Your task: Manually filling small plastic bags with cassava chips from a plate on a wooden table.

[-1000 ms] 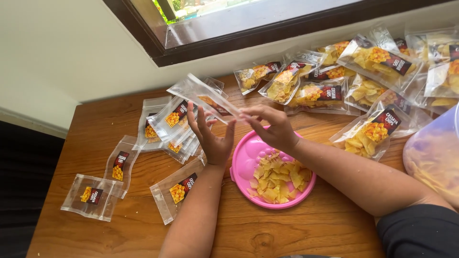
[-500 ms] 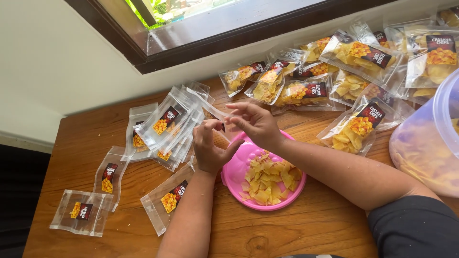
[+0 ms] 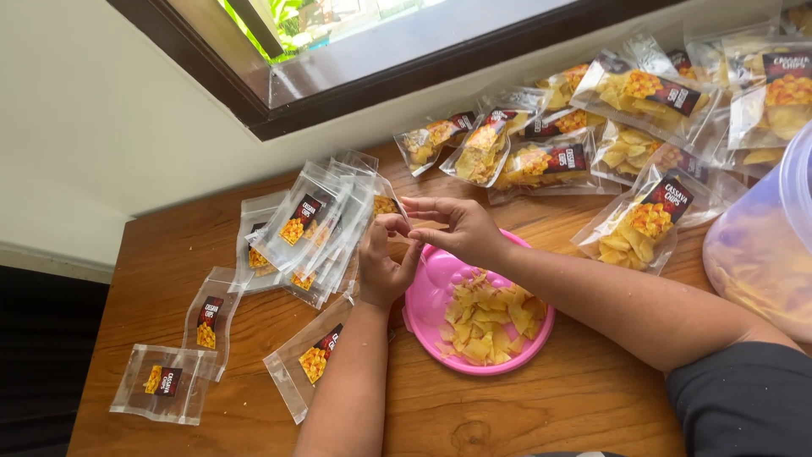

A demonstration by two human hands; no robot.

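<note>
The clear pouch (image 3: 382, 206) with its dark label stands edge-up, long axis running away toward the window (image 3: 355, 42), just above the pink bowl (image 3: 433, 279) of chips (image 3: 482, 317). Left hand (image 3: 382, 262) and right hand (image 3: 461, 228) both pinch its near edge. Empty pouches (image 3: 309, 224) crowd its left; filled packs (image 3: 550, 161) lie behind.

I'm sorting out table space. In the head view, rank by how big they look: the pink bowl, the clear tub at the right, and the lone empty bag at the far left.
1. Tub: largest, though cut off by the frame and nearer the camera, so unsure.
2. Pink bowl.
3. Empty bag: smallest.
</note>
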